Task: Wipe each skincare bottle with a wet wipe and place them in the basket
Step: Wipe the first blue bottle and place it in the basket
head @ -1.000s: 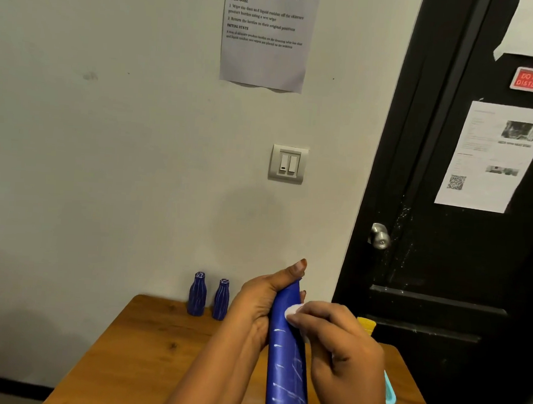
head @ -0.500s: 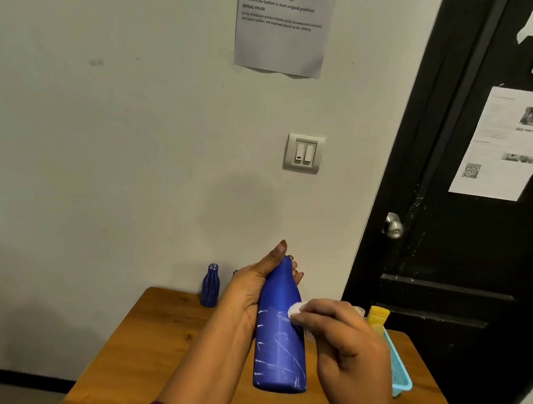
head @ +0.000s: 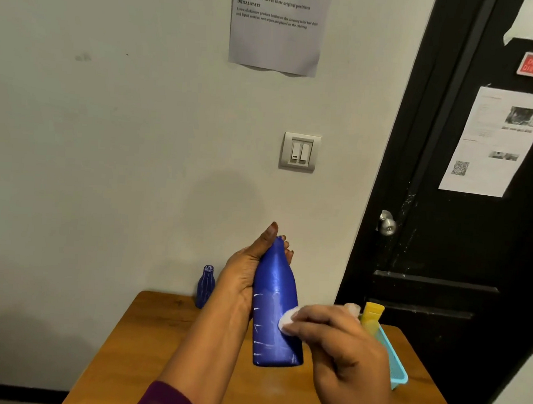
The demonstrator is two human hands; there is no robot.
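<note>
Since a second ago the wet wipe [head: 286, 321] has slid from near the neck down to mid-body, and the blue bottle [head: 274, 297] now stands steeper; the view has also swung so the basket [head: 400, 372] shows

Step in hand, we judge: wiping this bottle, partway done. White streaks remain along its left edge and near the base

Left hand [head: 242, 282] is wrapped round the neck and upper body, thumb running up beside the cap end. Right hand [head: 342, 355] pinches the wipe in its fingertips and presses it on the bottle's front right face

Bottle is held over the table [head: 155, 336], between the two hands; whether the base clears the wood we cannot tell. Long axis near vertical, cap end up and leaning slightly left, base down

Next move, we think: carry the wipe down to the base, turn the bottle in the left hand to bring the streaked side round, then lower it into the basket at right, beside the yellow bottle [head: 372, 318]. One small blue bottle [head: 206, 284] waits by the wall
</note>
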